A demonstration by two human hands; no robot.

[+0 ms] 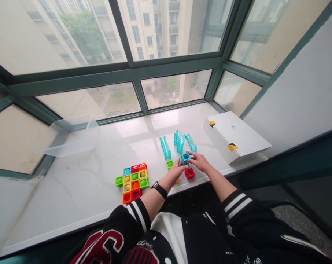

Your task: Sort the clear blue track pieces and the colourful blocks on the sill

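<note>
A blue cube block with a round opening is held between my two hands, a little above the sill. My left hand grips it from the left, its fingers closed at the block's side. From the right, my right hand pinches the same block. Just below lies a red cube block. A green cube block sits left of my left hand, and a yellow block is mostly hidden under that hand. Behind them lie a straight turquoise track, a curved turquoise track and another turquoise track piece.
Several coloured cube blocks lie grouped on the white sill to the left. A clear plastic bin stands at the far left. On the right is a white box with yellow-black tape. Windows border the back.
</note>
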